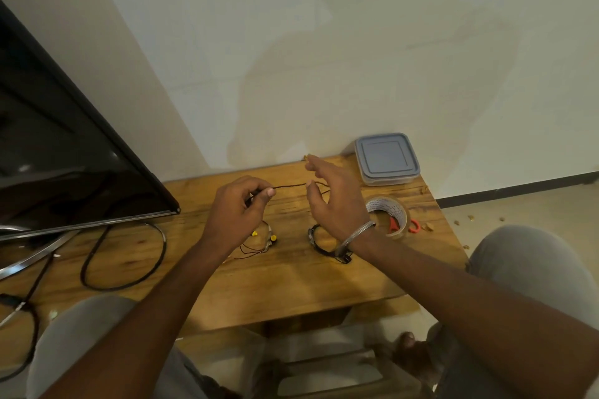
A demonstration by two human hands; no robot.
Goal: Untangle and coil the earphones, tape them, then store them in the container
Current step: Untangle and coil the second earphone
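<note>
A dark earphone cord [290, 185] stretches taut between my two hands above the wooden table [285, 275]. My left hand [238, 207] pinches one end between thumb and curled fingers. My right hand [334, 201] pinches the other part with thumb and forefinger, its other fingers spread out straight. Below the hands lie an earphone set with yellow tips [264, 238] and thin red wire, and a coiled black earphone bundle [319, 241]. A roll of clear tape [387, 214] sits right of my right wrist. The grey-lidded container [386, 157] stands shut at the table's back right corner.
A large black screen [64, 152] leans at the left, with a thick black cable loop [123, 256] on the table beside it. An orange-red handle [415, 226] lies by the tape. My knees flank the table's near edge. Crumbs dot the floor at right.
</note>
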